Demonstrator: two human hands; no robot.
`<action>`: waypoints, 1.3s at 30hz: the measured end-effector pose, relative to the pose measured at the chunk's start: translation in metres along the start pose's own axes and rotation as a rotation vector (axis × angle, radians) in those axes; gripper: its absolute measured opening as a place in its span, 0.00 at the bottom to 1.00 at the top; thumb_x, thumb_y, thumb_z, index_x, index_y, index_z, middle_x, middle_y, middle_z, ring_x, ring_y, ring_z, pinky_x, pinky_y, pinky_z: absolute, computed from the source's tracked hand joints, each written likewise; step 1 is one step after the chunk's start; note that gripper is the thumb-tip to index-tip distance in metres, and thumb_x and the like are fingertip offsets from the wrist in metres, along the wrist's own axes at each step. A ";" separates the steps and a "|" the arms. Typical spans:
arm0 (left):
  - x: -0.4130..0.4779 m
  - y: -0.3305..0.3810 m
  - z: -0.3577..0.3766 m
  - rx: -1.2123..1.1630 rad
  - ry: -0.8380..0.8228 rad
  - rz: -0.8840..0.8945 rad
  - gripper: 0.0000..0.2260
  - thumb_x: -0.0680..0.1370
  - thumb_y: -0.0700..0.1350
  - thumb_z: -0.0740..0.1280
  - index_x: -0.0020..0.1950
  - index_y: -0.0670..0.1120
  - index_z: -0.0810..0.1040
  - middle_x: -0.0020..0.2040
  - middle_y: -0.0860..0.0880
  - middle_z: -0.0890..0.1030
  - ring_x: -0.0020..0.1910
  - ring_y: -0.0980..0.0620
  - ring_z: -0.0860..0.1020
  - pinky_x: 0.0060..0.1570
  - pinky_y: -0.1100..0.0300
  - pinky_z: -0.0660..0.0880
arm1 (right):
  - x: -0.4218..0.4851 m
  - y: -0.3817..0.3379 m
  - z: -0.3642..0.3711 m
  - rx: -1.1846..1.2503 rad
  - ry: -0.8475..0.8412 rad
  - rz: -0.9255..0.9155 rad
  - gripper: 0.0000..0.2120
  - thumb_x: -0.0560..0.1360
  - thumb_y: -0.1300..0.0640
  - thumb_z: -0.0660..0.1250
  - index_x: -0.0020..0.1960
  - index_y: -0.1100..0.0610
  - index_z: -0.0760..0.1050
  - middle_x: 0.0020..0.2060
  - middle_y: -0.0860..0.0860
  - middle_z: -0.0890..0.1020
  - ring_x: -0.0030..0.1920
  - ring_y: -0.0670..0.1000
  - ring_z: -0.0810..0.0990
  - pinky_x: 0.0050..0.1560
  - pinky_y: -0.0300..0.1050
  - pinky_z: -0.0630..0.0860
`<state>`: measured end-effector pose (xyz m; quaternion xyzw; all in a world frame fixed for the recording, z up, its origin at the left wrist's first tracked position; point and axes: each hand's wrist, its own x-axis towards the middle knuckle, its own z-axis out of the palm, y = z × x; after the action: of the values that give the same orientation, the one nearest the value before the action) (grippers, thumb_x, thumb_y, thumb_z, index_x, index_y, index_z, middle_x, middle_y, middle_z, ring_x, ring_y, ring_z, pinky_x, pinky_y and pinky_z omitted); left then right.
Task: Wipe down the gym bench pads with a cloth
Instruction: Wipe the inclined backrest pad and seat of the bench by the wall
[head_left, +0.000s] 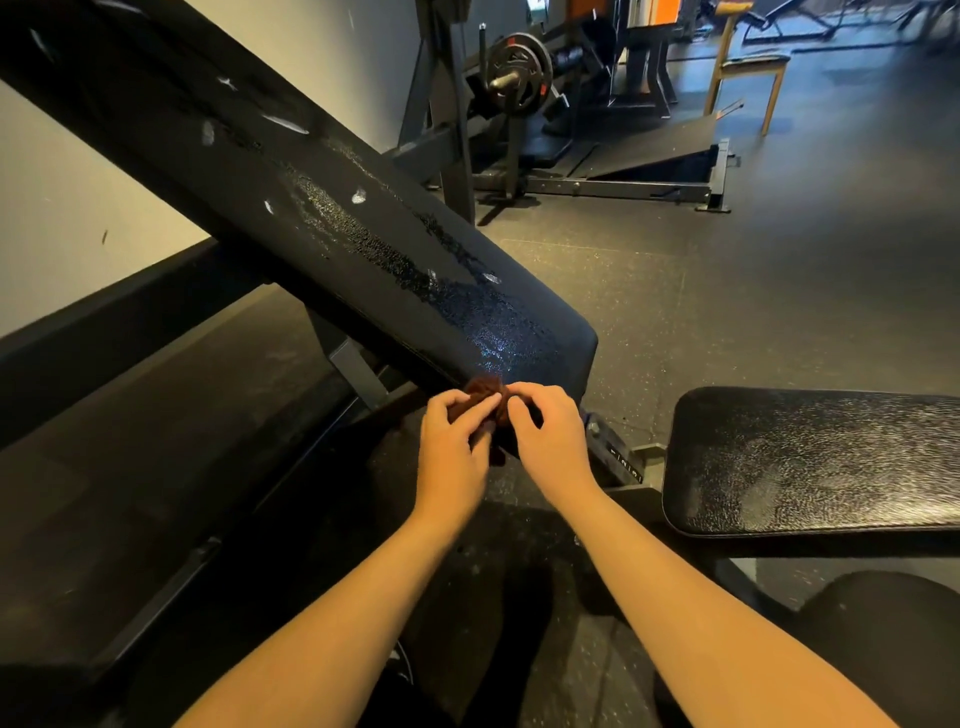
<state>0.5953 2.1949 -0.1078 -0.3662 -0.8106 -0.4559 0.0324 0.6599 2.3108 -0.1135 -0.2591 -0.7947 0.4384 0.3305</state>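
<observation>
**Cloth gathered at the foot of the back pad**

The tilted back pad (363, 234) slopes up and away from you. Its lower half is beaded with wet, which I take to be spray waiting for the wipe. The seat pad (810, 462) lies right of its lower end, apart from it across a gap. Just under that end, your left hand (452, 452) and right hand (550, 441) pinch the brown cloth (483, 397) with curled fingers, probably bunching it. Bare floor (675, 291) lies right of the pad's rounded edge; the frame (353, 371) crowds beneath it

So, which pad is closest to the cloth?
The tilted back pad: the cloth is at its lower end. The flat seat pad lies apart, to the right.
</observation>
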 end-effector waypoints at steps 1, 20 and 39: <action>-0.001 0.000 -0.002 -0.071 -0.018 -0.027 0.17 0.80 0.40 0.69 0.66 0.56 0.79 0.64 0.52 0.70 0.65 0.53 0.71 0.66 0.69 0.66 | -0.003 -0.001 -0.001 0.016 -0.001 0.007 0.10 0.82 0.53 0.61 0.60 0.48 0.79 0.54 0.47 0.79 0.58 0.47 0.74 0.62 0.48 0.73; -0.014 -0.002 -0.038 -0.535 0.209 -0.672 0.15 0.80 0.62 0.64 0.55 0.52 0.74 0.53 0.49 0.81 0.55 0.49 0.81 0.60 0.46 0.78 | -0.049 -0.026 0.014 0.391 -0.200 0.199 0.32 0.77 0.54 0.72 0.72 0.33 0.61 0.61 0.48 0.76 0.59 0.50 0.79 0.58 0.47 0.78; -0.055 -0.037 -0.048 -0.681 0.141 -0.767 0.20 0.77 0.43 0.74 0.66 0.57 0.77 0.67 0.50 0.74 0.61 0.51 0.77 0.54 0.55 0.80 | -0.060 -0.033 0.028 0.148 -0.260 0.157 0.17 0.81 0.62 0.63 0.64 0.47 0.79 0.58 0.39 0.75 0.59 0.38 0.71 0.55 0.28 0.65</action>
<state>0.5989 2.1158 -0.1280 -0.0006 -0.6880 -0.6966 -0.2036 0.6738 2.2381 -0.1141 -0.2365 -0.7735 0.5501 0.2078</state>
